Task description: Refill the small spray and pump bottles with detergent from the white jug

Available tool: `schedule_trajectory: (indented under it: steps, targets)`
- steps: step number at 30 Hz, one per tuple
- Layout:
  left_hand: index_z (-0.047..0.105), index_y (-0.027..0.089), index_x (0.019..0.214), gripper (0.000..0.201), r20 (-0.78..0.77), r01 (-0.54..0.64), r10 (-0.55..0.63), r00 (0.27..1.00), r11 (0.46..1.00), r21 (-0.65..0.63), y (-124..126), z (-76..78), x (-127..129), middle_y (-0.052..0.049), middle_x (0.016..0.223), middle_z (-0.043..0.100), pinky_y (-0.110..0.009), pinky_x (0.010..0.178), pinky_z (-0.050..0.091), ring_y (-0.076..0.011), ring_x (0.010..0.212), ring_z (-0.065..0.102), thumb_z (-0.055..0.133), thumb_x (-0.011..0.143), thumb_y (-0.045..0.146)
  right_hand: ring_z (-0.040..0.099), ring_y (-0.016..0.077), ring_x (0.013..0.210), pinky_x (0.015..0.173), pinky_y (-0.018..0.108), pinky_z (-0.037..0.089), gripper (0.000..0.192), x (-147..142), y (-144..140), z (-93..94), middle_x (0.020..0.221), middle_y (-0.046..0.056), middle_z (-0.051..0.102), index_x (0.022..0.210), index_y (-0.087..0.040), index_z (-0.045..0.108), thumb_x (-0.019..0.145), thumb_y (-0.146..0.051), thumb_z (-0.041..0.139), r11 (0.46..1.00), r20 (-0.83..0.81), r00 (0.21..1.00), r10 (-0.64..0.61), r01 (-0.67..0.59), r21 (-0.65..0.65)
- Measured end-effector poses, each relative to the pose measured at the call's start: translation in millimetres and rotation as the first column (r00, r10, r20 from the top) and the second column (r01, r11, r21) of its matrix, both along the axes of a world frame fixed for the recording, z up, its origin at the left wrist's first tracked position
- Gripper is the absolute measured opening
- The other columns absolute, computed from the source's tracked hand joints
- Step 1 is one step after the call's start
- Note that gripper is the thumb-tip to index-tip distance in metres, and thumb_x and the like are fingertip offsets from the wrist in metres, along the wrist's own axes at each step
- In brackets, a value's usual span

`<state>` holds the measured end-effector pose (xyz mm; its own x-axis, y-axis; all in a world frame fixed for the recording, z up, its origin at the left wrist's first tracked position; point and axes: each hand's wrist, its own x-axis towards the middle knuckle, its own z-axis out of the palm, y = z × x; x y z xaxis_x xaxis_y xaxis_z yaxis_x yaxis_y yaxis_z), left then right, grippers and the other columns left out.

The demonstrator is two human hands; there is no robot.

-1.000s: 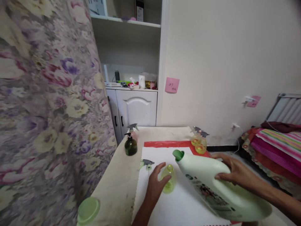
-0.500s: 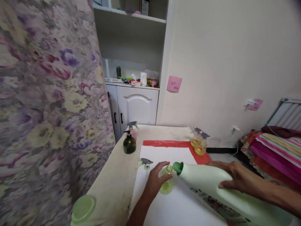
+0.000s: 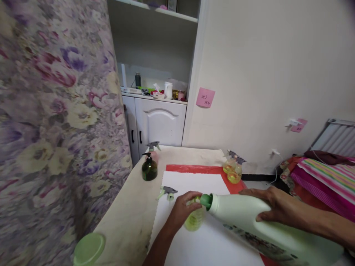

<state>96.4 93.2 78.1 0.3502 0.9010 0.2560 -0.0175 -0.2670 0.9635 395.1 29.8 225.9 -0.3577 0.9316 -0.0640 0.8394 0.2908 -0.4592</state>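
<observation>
My left hand [image 3: 185,207] is closed around the neck of a small clear yellowish spray bottle [image 3: 194,221] that stands without its top on white paper. My right hand [image 3: 274,207] grips a large pale green detergent jug [image 3: 235,207], tipped almost level. The jug's green spout [image 3: 205,201] is right at the small bottle's mouth, which the spout and my fingers partly hide. Whether liquid is flowing, I cannot make out. A grey and green spray trigger top [image 3: 168,193] lies on the paper to the left of my left hand.
A dark green pump bottle [image 3: 149,170] and a pink spray bottle [image 3: 153,155] stand at the table's far left. Two yellow spray bottles [image 3: 234,173] are at the far right on red sheeting [image 3: 194,169]. A round green lid [image 3: 89,248] sits at the near left.
The jug's spout has come closer over the small bottle's mouth, covering part of it. My view has shifted slightly, so the scene sits a little farther left.
</observation>
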Motion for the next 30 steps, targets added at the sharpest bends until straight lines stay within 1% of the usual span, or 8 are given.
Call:
schedule_trajectory:
  steps: [2,3,6,10,14,23,26,30]
  targets:
    - [0.072,0.021,0.100,0.028,0.006,0.009,-0.009,1.000,1.000,-0.001,0.8,-0.5,0.0,-0.005,0.102,0.072,-0.033,0.090,0.045,-0.0236,0.098,0.063,0.066,0.073,0.021,0.069,0.0246,0.079,0.069,0.027,0.051,0.058,-1.7,2.1,2.5,0.090,-0.001,0.075,0.127,-0.037,0.057,0.072,-0.027,0.070,0.997,0.053,0.997,0.059,-0.056,-0.061]
    - [0.072,0.021,0.099,0.027,0.007,0.012,-0.012,1.000,1.000,0.001,1.2,-0.8,0.1,-0.005,0.101,0.072,-0.033,0.090,0.045,-0.0236,0.097,0.063,0.066,0.072,0.022,0.069,0.0249,0.078,0.068,0.028,0.051,0.058,-2.1,3.3,3.4,0.090,0.000,0.075,0.128,-0.036,0.057,0.072,-0.026,0.070,0.996,0.064,0.996,0.063,-0.059,-0.065]
    - [0.072,0.021,0.097,0.025,0.016,0.011,-0.011,1.000,1.000,-0.003,2.1,-2.9,0.7,-0.004,0.098,0.072,-0.033,0.088,0.046,-0.0234,0.096,0.063,0.067,0.072,0.024,0.069,0.0251,0.078,0.069,0.028,0.050,0.059,-1.6,6.9,4.0,0.089,0.000,0.075,0.128,-0.036,0.056,0.071,-0.026,0.070,0.996,0.080,0.995,0.064,-0.058,-0.067]
    - [0.072,0.020,0.094,0.023,0.023,0.000,0.000,1.000,1.000,-0.025,3.5,-6.3,1.9,-0.004,0.095,0.072,-0.032,0.087,0.047,-0.0232,0.094,0.063,0.069,0.072,0.025,0.068,0.0256,0.081,0.069,0.028,0.051,0.058,0.6,10.6,3.1,0.093,0.000,0.075,0.127,-0.037,0.057,0.071,-0.029,0.070,0.998,0.100,0.993,0.058,-0.055,-0.036]
    - [0.072,0.020,0.094,0.022,0.020,-0.001,0.002,1.000,1.000,-0.025,3.5,-6.0,2.1,-0.004,0.096,0.072,-0.032,0.087,0.047,-0.0234,0.094,0.064,0.068,0.073,0.026,0.068,0.0253,0.082,0.069,0.027,0.051,0.057,0.0,12.7,5.8,0.093,0.000,0.074,0.128,-0.038,0.056,0.072,-0.030,0.070,0.997,0.132,0.988,0.078,-0.074,-0.034]
    - [0.073,0.022,0.099,0.027,0.008,0.004,-0.004,1.000,1.000,-0.021,1.4,-2.7,0.8,-0.004,0.100,0.073,-0.033,0.089,0.047,-0.0239,0.097,0.064,0.067,0.074,0.027,0.068,0.0250,0.076,0.063,0.026,0.050,0.052,-10.4,11.6,20.6,0.083,0.001,0.074,0.121,-0.036,0.062,0.071,-0.027,0.070,0.993,0.069,0.995,0.075,-0.068,-0.093]
    - [0.073,0.021,0.096,0.023,0.006,-0.007,0.007,1.000,1.000,-0.019,1.8,-3.9,1.3,-0.005,0.098,0.073,-0.033,0.088,0.047,-0.0237,0.095,0.064,0.067,0.074,0.028,0.068,0.0252,0.076,0.063,0.026,0.050,0.052,-14.1,9.6,24.7,0.082,0.001,0.075,0.121,-0.036,0.063,0.071,-0.025,0.069,0.994,0.103,0.993,0.063,-0.053,-0.097]
    - [0.073,0.020,0.092,0.020,0.005,-0.022,0.022,1.000,0.999,-0.024,0.2,-2.0,2.6,-0.005,0.095,0.072,-0.032,0.087,0.047,-0.0235,0.094,0.064,0.068,0.074,0.028,0.068,0.0249,0.075,0.061,0.025,0.049,0.056,-14.9,8.0,26.7,0.082,0.002,0.075,0.127,-0.036,0.058,0.072,-0.027,0.068,0.994,0.159,0.985,0.068,-0.053,-0.100]
